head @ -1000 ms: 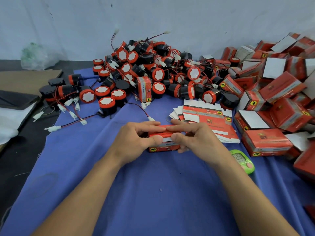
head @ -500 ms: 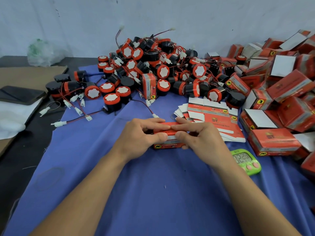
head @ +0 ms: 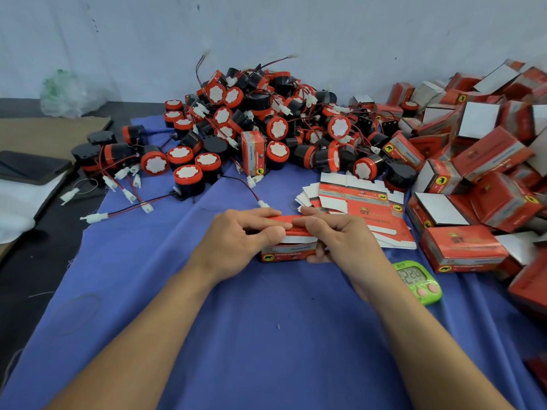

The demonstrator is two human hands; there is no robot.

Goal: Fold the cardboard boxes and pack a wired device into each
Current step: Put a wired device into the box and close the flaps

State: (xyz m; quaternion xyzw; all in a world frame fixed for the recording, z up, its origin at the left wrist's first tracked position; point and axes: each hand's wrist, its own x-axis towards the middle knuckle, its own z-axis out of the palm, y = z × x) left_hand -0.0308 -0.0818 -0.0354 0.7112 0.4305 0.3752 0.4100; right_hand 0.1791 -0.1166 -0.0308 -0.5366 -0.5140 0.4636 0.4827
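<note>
A small red cardboard box (head: 288, 250) sits on the blue cloth (head: 236, 335) in the middle of the view. My left hand (head: 239, 238) grips its left end, thumb on the near side and fingers over the top flap. My right hand (head: 334, 235) pinches the right end, its fingers meeting the left ones on top. A gap shows under the lid. Beyond lies a heap of round black-and-red wired devices (head: 266, 125). A stack of flat unfolded boxes (head: 358, 202) lies just right of my hands.
Folded red boxes (head: 479, 161) are piled along the right side. A green timer (head: 418, 281) lies by my right wrist. One upright box (head: 254, 152) stands among the devices. Loose wires with white plugs (head: 118, 214) trail left. A dark phone (head: 26, 167) lies at far left.
Both hands stay on the box; the top flap is pressed lower by the fingers. The camera has shifted slightly, so the scene sits a little lower and to the right.
</note>
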